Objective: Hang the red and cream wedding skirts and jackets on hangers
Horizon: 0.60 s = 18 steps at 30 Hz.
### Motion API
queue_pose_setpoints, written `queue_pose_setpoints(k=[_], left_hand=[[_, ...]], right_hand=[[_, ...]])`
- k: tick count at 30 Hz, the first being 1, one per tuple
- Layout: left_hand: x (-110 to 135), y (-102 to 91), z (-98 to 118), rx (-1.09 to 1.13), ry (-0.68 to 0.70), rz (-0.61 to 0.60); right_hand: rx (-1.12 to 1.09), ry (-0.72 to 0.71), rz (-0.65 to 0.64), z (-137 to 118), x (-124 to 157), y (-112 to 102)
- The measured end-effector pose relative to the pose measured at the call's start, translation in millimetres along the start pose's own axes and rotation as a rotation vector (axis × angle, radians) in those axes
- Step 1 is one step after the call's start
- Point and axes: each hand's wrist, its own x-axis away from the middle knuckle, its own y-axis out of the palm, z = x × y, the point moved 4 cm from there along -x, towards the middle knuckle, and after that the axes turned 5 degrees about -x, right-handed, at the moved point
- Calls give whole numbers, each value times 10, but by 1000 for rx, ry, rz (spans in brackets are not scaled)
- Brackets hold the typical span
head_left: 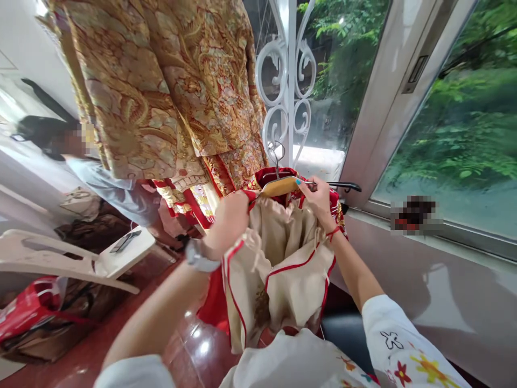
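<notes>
- Right hand (319, 202) pinches one end of a wooden hanger (278, 186).
- Left hand (230, 215) seems clamped on the other end, its grip partly hidden.
- Beige-lined red garment (278, 269) hangs from the hanger, between the hands.
- Gold embroidered robe (161, 91) hangs beyond the left hand.

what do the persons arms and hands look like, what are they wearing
The left hand wears a grey wristwatch and a white sleeve. The right hand has a teal-painted fingernail, a red string bracelet, and a white sleeve printed with red and yellow flowers.
</notes>
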Motion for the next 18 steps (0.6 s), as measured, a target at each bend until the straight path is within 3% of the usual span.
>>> queue_pose_setpoints(k=[3,5,11,14,18], left_hand=[[128,232,363,-98,-179,2],[163,348,390,-18,-156,46],[224,387,-175,429,129,157],[248,375,-344,322,308,214],[233,469,-295,150,598,162]], right_hand=[[-23,26,-4,69,15,76],[-31,39,-14,89,1,82],[-47,52,-54,105,-51,67],[-37,57,-62,117,-65,71],[-30,48,-74,130,-67,75]])
